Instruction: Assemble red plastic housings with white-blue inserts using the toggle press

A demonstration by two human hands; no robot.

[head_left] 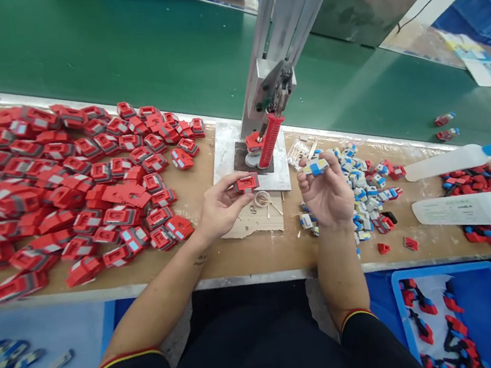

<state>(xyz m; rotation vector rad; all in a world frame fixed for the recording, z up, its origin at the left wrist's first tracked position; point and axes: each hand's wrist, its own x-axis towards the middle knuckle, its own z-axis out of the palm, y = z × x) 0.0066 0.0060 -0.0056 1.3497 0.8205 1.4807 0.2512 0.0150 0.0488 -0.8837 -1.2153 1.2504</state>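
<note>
Workbench [220,261] holds our left hand [221,206] pinching a red clip [246,182], right hand [327,193] gripping a blue insert [315,167]; loose grip risks a drop into clutter.

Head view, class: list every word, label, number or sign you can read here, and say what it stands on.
Nothing here can be read.
White bags, the second at: faint print, too blurred to read.
Paper sheet at the far right: coloured print, too small to read.
Red part in the left hand: no lettering shows.
Blue-white part in the right hand: no lettering shows.
</note>
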